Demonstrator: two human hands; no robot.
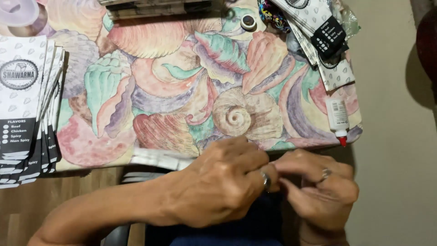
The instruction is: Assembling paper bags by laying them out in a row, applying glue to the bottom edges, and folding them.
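My left hand (218, 184) and my right hand (318, 187) meet fingertip to fingertip just below the near edge of a board covered in seashell-patterned cloth (182, 86). Both hands are curled closed, each wearing a ring. A white paper piece (159, 158) lies under my left hand at the board's edge; what the fingertips pinch is hidden. A dark blue cloth (236, 232) sits under my hands.
A stack of white and black printed paper sleeves (25, 105) lies at the left. More such sleeves (318, 32) sit at the top right. A small white glue bottle with a red tip (337, 120) rests at the board's right edge. A small round cap (248, 21) lies near the top.
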